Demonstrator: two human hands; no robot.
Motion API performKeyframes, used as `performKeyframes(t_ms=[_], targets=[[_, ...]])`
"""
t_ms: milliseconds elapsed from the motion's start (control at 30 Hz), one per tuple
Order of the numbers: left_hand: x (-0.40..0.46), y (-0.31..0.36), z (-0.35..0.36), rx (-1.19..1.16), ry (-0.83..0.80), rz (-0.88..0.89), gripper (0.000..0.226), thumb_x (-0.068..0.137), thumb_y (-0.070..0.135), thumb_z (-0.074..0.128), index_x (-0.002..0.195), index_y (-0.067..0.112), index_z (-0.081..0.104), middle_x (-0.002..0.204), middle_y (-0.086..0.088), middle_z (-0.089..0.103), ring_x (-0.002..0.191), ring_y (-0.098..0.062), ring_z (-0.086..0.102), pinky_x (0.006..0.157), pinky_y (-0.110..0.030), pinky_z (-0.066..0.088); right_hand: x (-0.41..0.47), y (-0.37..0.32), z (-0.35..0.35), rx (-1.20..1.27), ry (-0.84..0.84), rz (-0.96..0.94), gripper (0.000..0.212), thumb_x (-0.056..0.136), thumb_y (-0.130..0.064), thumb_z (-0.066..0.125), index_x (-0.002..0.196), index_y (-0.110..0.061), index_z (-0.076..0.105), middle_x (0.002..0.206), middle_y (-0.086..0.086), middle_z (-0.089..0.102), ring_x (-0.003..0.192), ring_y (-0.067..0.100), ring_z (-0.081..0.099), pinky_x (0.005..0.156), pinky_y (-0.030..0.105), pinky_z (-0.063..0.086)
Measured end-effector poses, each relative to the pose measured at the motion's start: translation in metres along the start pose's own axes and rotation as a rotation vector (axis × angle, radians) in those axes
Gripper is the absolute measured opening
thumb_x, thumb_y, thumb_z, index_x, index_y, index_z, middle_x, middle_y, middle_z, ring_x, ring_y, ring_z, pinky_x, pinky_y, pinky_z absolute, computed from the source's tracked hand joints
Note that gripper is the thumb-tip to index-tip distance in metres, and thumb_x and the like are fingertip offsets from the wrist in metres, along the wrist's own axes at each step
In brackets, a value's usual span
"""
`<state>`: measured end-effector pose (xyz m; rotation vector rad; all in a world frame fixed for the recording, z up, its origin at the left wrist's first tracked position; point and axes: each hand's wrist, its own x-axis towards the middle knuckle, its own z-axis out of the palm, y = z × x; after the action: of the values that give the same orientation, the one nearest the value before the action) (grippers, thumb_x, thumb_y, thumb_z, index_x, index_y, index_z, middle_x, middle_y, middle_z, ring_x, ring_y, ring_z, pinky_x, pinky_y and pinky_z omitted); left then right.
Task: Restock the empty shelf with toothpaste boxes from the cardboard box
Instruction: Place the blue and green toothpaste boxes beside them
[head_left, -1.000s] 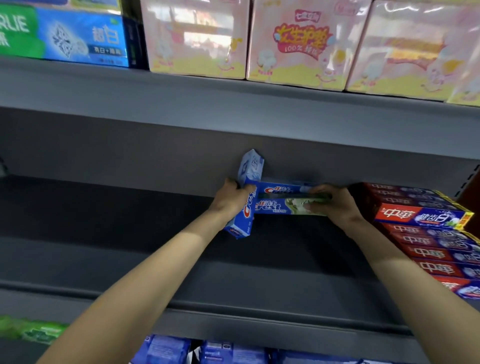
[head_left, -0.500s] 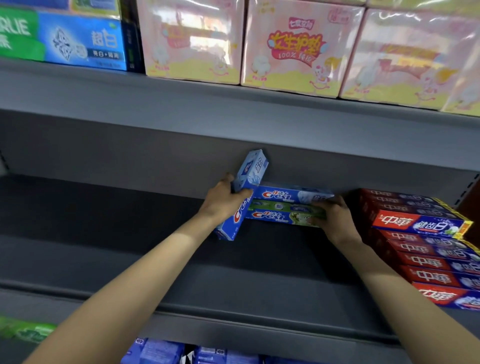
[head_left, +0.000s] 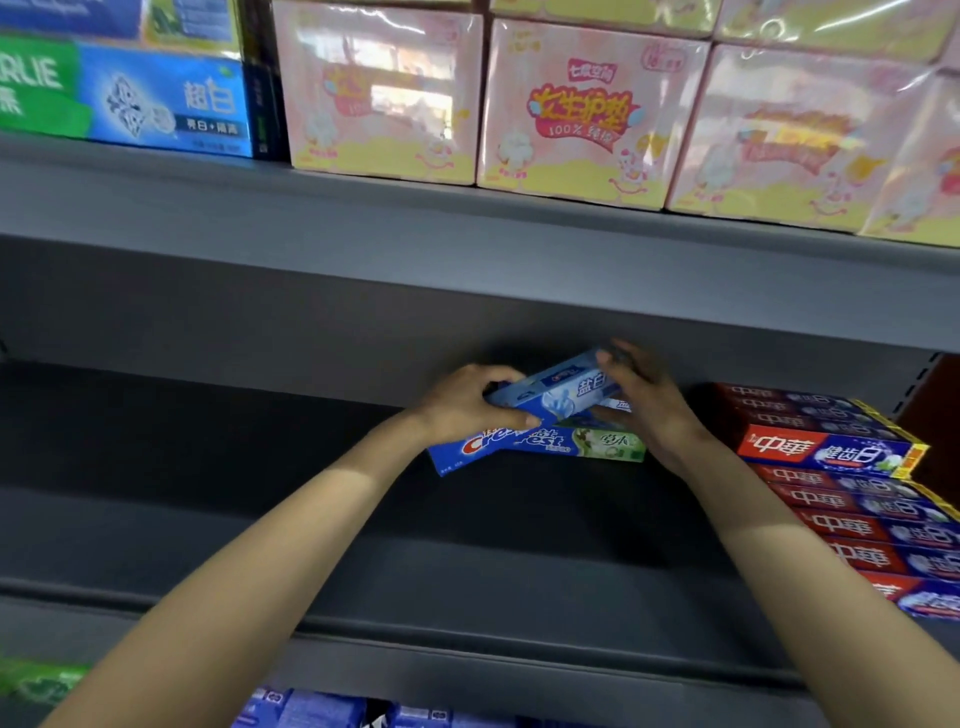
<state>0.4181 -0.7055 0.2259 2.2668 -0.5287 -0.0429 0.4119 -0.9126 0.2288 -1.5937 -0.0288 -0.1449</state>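
On the dark grey shelf (head_left: 311, 467) a blue and green Crest toothpaste box (head_left: 576, 444) lies flat near the back wall. Above it I hold a blue Crest toothpaste box (head_left: 558, 395), tilted with its right end raised. My left hand (head_left: 462, 402) grips its left end. My right hand (head_left: 649, 400) holds its right end with the fingers curled over the top. The cardboard box is out of view.
Red and blue toothpaste boxes (head_left: 831, 449) are stacked in rows at the shelf's right end. The upper shelf carries pink wrapped packs (head_left: 592, 111) and a blue and green toothpaste carton (head_left: 124, 93). Blue boxes (head_left: 311, 709) show on the shelf below.
The blue box in my left hand has swung from nearly upright to almost level above the lying boxes. My right hand left the lying boxes and took the blue box's right end.
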Motion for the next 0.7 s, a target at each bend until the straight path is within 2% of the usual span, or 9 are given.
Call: performKeyframes(t_ms=[100,200,300,400,500,567,633,700], targets=[[0.005,0.000,0.000,-0.017,0.104,-0.028,0.041,0.072,0.039,0.079,0.107,0.025,0.064,0.106,0.001,0.068,0.098,-0.016,0.065,0.087,-0.036,0.053,-0.001,-0.001,-0.001,0.013,0.042,-0.062,0.008,0.093,-0.020,0.055,0.090,-0.013,0.058,0.086,0.005,0.057,0.087,0.018,0.058,0.065,0.023,0.054],[0.007,0.002,0.000,-0.067,0.138,-0.047,0.036,0.072,0.038,0.079,0.101,0.019,0.067,0.096,-0.004,0.070,0.091,-0.022,0.067,0.078,-0.033,0.051,-0.001,0.003,-0.004,0.098,0.153,-0.059,0.016,0.092,-0.020,0.059,0.077,-0.013,0.055,0.079,0.001,0.055,0.079,0.014,0.058,0.068,0.025,0.054],[0.007,0.010,0.001,-0.094,0.066,-0.033,0.032,0.079,0.027,0.075,0.107,0.013,0.066,0.103,-0.012,0.070,0.091,-0.023,0.066,0.075,-0.031,0.051,0.002,0.007,-0.004,0.134,0.227,-0.052,0.018,0.091,-0.019,0.060,0.075,-0.013,0.055,0.080,0.001,0.055,0.079,0.013,0.058,0.063,0.024,0.054],[0.010,0.007,-0.002,-0.027,0.016,-0.083,0.048,0.079,0.013,0.075,0.123,0.012,0.056,0.117,-0.007,0.060,0.099,-0.015,0.058,0.079,-0.024,0.048,0.005,0.012,-0.009,0.164,0.294,-0.041,0.021,0.092,-0.017,0.057,0.073,-0.013,0.052,0.078,0.002,0.054,0.077,0.013,0.057,0.062,0.024,0.055],[0.013,-0.005,-0.005,0.010,0.092,-0.210,0.059,0.076,0.010,0.077,0.128,0.010,0.049,0.127,-0.006,0.054,0.112,-0.019,0.055,0.090,-0.027,0.047,0.008,0.018,-0.015,0.205,0.358,-0.037,0.017,0.094,-0.015,0.054,0.079,-0.008,0.053,0.080,0.003,0.053,0.076,0.013,0.056,0.066,0.028,0.055],[0.013,-0.009,0.000,-0.037,0.208,-0.270,0.060,0.077,0.013,0.076,0.129,0.009,0.047,0.130,-0.008,0.054,0.117,-0.021,0.054,0.093,-0.030,0.047,0.012,0.024,-0.018,0.174,0.370,-0.036,0.014,0.096,-0.015,0.051,0.093,-0.001,0.055,0.085,0.005,0.054,0.083,0.018,0.057,0.074,0.036,0.054],[0.014,-0.009,0.007,-0.061,0.312,-0.283,0.052,0.079,0.015,0.074,0.125,0.005,0.050,0.128,-0.011,0.056,0.118,-0.022,0.055,0.092,-0.027,0.045,0.020,0.033,-0.020,-0.054,0.415,-0.044,0.024,0.096,-0.021,0.051,0.104,0.000,0.057,0.092,0.009,0.057,0.092,0.024,0.057,0.083,0.041,0.052],[0.017,-0.010,0.014,-0.066,0.376,-0.280,0.039,0.080,0.017,0.074,0.114,0.005,0.057,0.121,-0.012,0.061,0.111,-0.022,0.059,0.087,-0.025,0.046,0.024,0.042,-0.023,-0.362,0.470,-0.066,0.034,0.095,-0.031,0.051,0.102,0.000,0.061,0.098,0.016,0.060,0.101,0.031,0.057,0.089,0.040,0.047]])
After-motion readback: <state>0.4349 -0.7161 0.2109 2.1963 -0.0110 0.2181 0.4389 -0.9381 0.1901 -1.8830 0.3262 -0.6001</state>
